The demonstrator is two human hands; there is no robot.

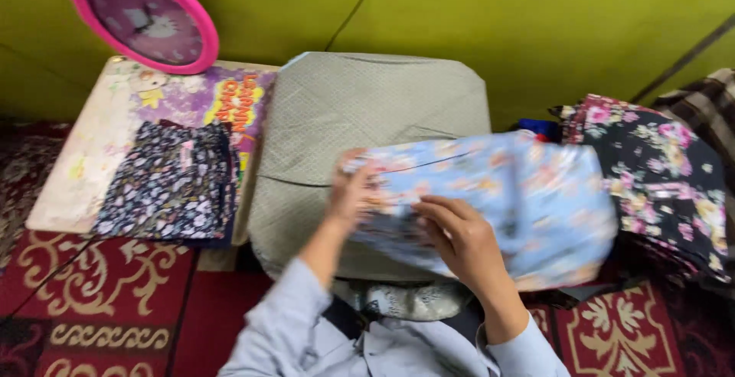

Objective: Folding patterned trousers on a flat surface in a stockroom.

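Note:
A light blue floral cloth [528,201] lies across a grey-green cushion [360,117] in front of me. My left hand [351,193] grips the cloth's left edge, blurred by motion. My right hand [459,243] presses on the cloth's lower part, fingers curled into the fabric. Both of my sleeves are pale blue.
A folded dark floral garment [172,186] rests on a low pale board [84,155] at the left. A pink round clock [144,17] leans on the yellow-green wall. A pile of dark flowered clothes [658,170] sits at the right. Red patterned carpet [99,308] covers the floor.

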